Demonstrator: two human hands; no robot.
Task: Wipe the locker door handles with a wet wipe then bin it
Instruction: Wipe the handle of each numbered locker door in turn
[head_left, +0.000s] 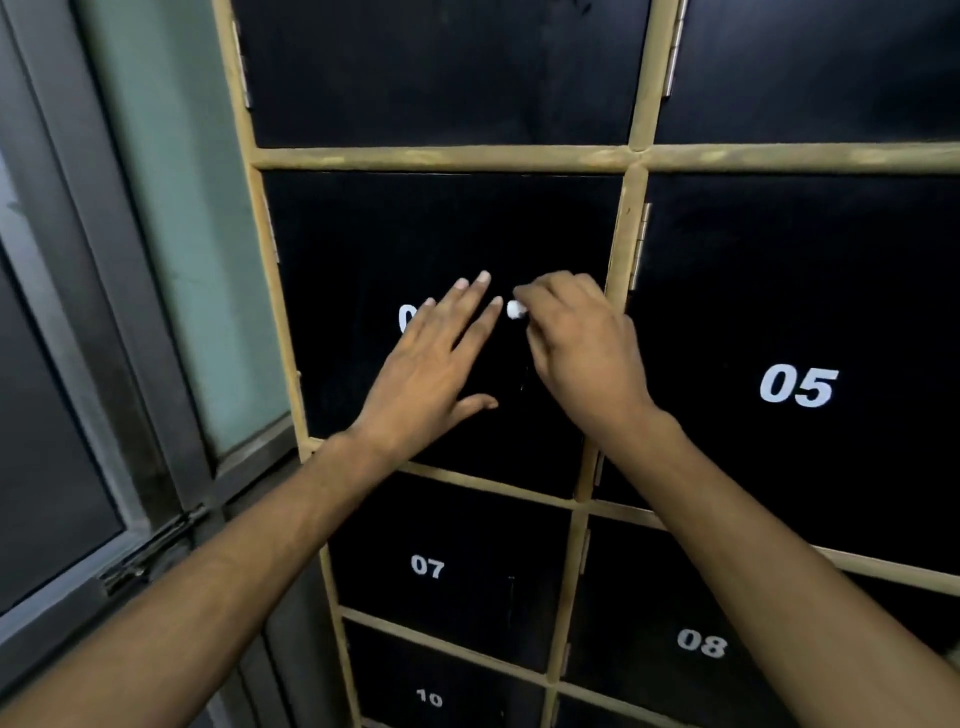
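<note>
At locker door (363, 234), right hand (582, 343) pinches balled wipe (516, 310).

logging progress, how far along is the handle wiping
No handle can be told as done. In hand: the right hand pinches a balled white wipe at the middle locker door, the left hand flat on that door. Possibly left: door 05, door 07 and door 08; certainly the binning, since the wipe is held and no bin shows.

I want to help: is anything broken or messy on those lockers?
Nothing stands out. The doors look shut and straight. The right hand pinches a white wipe; the left hand rests open on one door.
</note>
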